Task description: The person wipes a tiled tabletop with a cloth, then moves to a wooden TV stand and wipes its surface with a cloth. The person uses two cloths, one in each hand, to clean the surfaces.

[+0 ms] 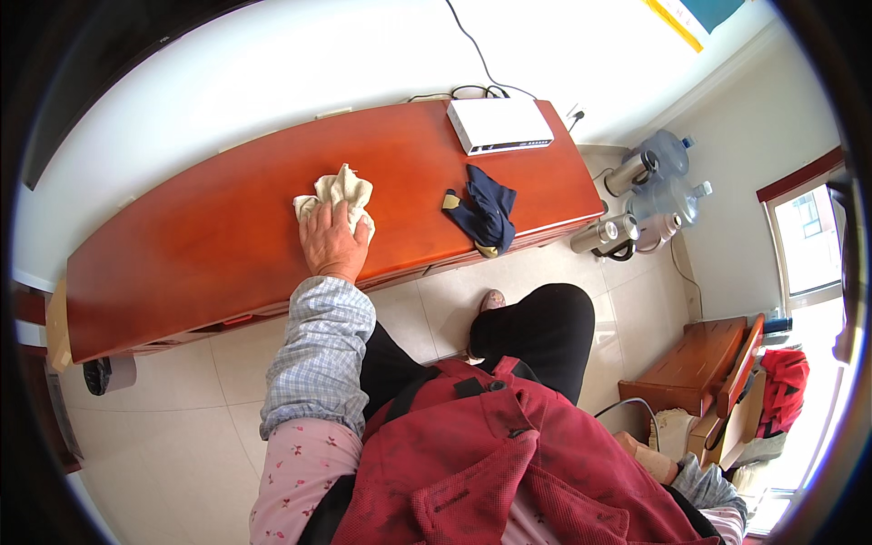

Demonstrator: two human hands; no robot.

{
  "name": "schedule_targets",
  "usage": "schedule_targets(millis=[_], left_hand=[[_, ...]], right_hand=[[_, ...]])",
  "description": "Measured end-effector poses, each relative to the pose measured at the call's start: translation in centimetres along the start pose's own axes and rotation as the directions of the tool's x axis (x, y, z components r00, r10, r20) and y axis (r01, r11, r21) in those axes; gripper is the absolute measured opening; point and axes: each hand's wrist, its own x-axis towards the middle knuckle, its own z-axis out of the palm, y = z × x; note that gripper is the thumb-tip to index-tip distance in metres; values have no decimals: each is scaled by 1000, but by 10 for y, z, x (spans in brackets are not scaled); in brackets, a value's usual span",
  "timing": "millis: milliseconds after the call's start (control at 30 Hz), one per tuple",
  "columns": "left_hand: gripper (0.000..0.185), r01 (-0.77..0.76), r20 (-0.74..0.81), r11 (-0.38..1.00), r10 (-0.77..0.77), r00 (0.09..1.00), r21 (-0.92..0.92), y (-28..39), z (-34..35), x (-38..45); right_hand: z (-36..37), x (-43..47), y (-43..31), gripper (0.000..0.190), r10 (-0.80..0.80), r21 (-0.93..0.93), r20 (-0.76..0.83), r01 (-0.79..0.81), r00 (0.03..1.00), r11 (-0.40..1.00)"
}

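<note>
A crumpled cream cloth [351, 191] lies on the red-brown wooden cabinet top [225, 204]. My left hand [334, 238] presses down on it, palm down, fingers spread over its folds and thumb at its right edge. Further right, a dark blue cloth with yellowish patches [492, 204] lies bunched at the cabinet's front edge, partly hanging over. Low at the right, beside my red garment, my right hand [633, 446] is partly hidden; its fingers cannot be made out clearly.
A white electronic box [501, 124] with black cables sits at the back right. Metal flasks [595, 236] and large water bottles [671, 197] stand on the floor at right. A wooden seat [688, 354] is beside me; a dark-lined bin [112, 375] stands at far left.
</note>
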Motion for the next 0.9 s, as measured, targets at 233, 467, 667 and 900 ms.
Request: schedule_targets(millis=[233, 467, 667, 900], left_hand=[[46, -5, -11, 1000, 5, 1000, 14, -1, 1, -1], [45, -15, -27, 1000, 16, 1000, 17, 0, 1, -1], [46, -22, -29, 999, 23, 999, 32, 0, 0, -1], [46, -23, -19, 1000, 24, 1000, 20, 1, -2, -1]], right_hand=[[-6, -2, -5, 46, 18, -26, -1, -18, 1000, 999], [-5, -4, 11, 49, -82, -5, -11, 82, 997, 997], [-4, 1, 23, 49, -71, 6, -1, 71, 997, 997], [-3, -5, 36, 48, -52, 22, 9, 51, 999, 998]])
